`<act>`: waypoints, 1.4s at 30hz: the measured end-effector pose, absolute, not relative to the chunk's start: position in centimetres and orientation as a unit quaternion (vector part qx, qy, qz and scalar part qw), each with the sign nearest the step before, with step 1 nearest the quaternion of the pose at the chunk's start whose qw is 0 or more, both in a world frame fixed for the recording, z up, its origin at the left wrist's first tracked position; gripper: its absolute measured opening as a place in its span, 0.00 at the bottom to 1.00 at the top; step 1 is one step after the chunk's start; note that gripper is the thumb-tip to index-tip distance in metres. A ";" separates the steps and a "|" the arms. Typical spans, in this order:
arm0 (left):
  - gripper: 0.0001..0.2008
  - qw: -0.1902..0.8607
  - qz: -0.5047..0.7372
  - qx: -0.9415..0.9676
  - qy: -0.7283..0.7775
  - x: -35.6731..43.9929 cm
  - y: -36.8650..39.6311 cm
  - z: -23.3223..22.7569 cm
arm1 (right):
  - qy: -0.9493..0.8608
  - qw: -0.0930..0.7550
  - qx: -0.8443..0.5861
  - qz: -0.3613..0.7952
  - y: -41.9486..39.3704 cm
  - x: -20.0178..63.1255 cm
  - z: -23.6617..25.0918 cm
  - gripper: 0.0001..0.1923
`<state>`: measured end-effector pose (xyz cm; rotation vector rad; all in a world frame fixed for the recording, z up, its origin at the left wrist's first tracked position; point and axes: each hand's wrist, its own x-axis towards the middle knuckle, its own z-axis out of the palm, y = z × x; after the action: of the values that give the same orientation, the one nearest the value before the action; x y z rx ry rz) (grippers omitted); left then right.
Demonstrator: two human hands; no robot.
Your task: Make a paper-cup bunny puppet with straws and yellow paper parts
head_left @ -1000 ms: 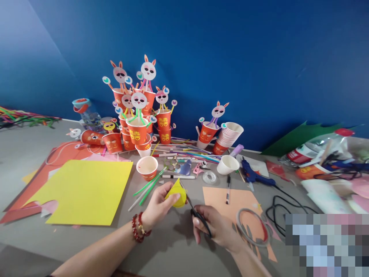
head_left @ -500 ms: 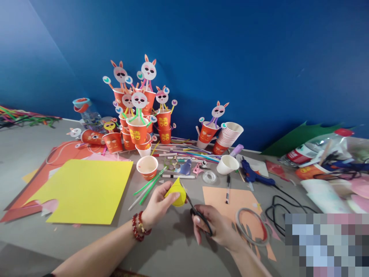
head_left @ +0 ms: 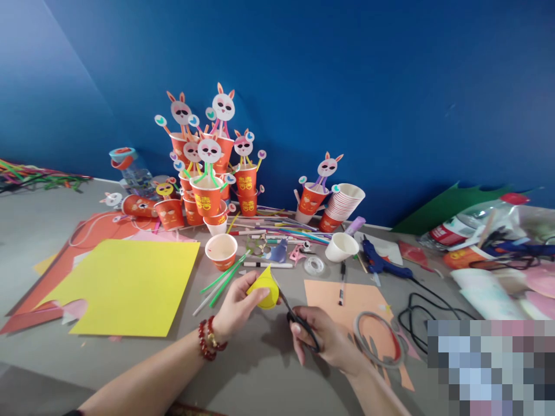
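Left hand [head_left: 236, 306]: pinches yellow piece [head_left: 264, 289].
Right hand [head_left: 323, 341]: clamped on scissors [head_left: 295, 318].
Risk: thumb near blades; piece may twist, cut strays.

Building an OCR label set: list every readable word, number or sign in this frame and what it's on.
"囍" (double-happiness sign), gold, on the front red cup of the stack.
"囍", gold, on two red cups behind, one above the other.
Bottle label, red with white print: too blurred to read.
Orange packet beside it: gold marks, unreadable.
Yellow piece in the left hand, scissors in the right hand: no text.
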<state>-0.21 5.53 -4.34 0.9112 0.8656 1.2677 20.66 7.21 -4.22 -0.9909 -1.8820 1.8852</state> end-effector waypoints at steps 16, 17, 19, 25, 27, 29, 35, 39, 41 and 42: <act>0.11 0.648 0.553 0.390 0.351 -0.4 5.8 -4.5 | -0.674 0.142 -0.346 0.637 7.5 21.0 -4.1 0.28; 0.11 0.647 0.553 0.390 0.352 -0.4 5.8 -4.5 | -0.675 0.139 -0.348 0.636 7.5 21.0 -4.1 0.28; 0.12 0.647 0.551 0.388 0.355 -0.4 5.8 -4.7 | -0.676 0.136 -0.352 0.633 7.6 21.0 -4.0 0.29; 0.10 0.647 0.555 0.387 0.351 -0.4 5.7 -4.6 | -0.671 0.137 -0.350 0.639 7.6 21.1 -4.6 0.28; 0.10 0.646 0.556 0.388 0.351 -0.4 5.7 -4.4 | -0.670 0.140 -0.347 0.641 7.5 21.2 -4.7 0.28; 0.11 0.643 0.559 0.387 0.354 -0.4 5.8 -4.3 | -0.671 0.141 -0.344 0.641 7.5 21.2 -4.7 0.27; 0.10 0.637 0.563 0.383 0.360 -0.4 5.8 -4.5 | -0.673 0.141 -0.345 0.639 7.5 21.2 -4.7 0.27; 0.11 0.635 0.563 0.388 0.359 -0.4 5.8 -4.7 | -0.668 0.150 -0.344 0.643 7.4 20.9 -4.7 0.29; 0.11 0.634 0.563 0.392 0.357 -0.3 5.8 -4.8 | -0.664 0.150 -0.345 0.646 7.3 20.8 -4.6 0.29; 0.12 0.634 0.563 0.393 0.357 -0.3 5.8 -4.8 | -0.664 0.149 -0.344 0.647 7.3 20.7 -4.5 0.29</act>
<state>-0.34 5.81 -4.85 0.8981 0.8158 1.2874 20.72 7.33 -4.49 -0.9898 -1.9077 1.8601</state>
